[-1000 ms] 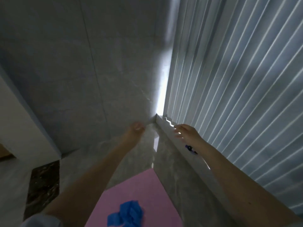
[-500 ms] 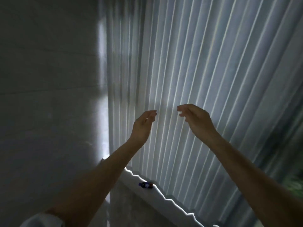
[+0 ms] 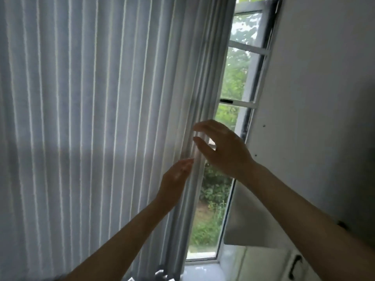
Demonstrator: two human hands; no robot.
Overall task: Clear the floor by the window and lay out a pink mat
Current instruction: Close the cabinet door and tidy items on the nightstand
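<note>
Here, both bare arms raised toward the vertical blinds [image 3: 85,118] at the window [image 3: 237,94]. Left hand [image 3: 174,183] lower, palm turned toward the slats, fingers straight and relaxed, tips at or just beside the bunched right edge of the blinds; no clear grasp on a slat, actual contact blurred and hard to tell. Right hand [image 3: 223,149] higher and just to the right, fingers [image 3: 203,124] loosely spread and slightly curved, thumb apart, holding nothing, hovering in front of the blind edge and the open strip of glass.

Blinds hanging closed over most of the view, pale grey-blue, thin bright lines of daylight between the slats, a darker band of shade across them at mid-height. Slats gathered more tightly at the right edge, beside the hands. To the right of that edge, a narrow uncovered strip of window with white frame bars and green foliage [image 3: 233,78] outside. Further right, a plain pale wall or panel [image 3: 314,98], running down to a white cabinet [image 3: 269,264] with a dark handle [image 3: 295,266] at the bottom right corner. White sill [image 3: 203,271] below the glass. At the bottom edge, near the foot of the blinds, small dark and white shapes, too blurred to name.

Pink mat nowhere in view; floor by the window out of frame below.
</note>
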